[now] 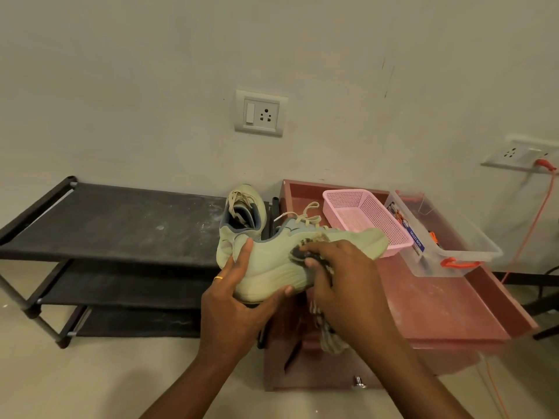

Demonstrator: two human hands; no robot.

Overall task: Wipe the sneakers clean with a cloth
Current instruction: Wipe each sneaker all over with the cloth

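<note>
On the table point(438, 306), the clear box point(459, 252) has a blue label point(416, 241) reading "MULTI BOX"; other print too small to read. A pink basket point(366, 216) sits beside it. Left hand point(233, 300) grips the sneaker point(272, 267) at the heel end, thumb up its side, fingers under the sole, in the air at the table's left edge. Right hand point(341, 273) clutches the cloth point(328, 334), pressing it to the sneaker's side. Second sneaker point(239, 219) sits on the shoe rack point(121, 219), top shelf.

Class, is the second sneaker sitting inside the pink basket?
No, the second sneaker stands left of the pink basket, on the black rack.
</note>
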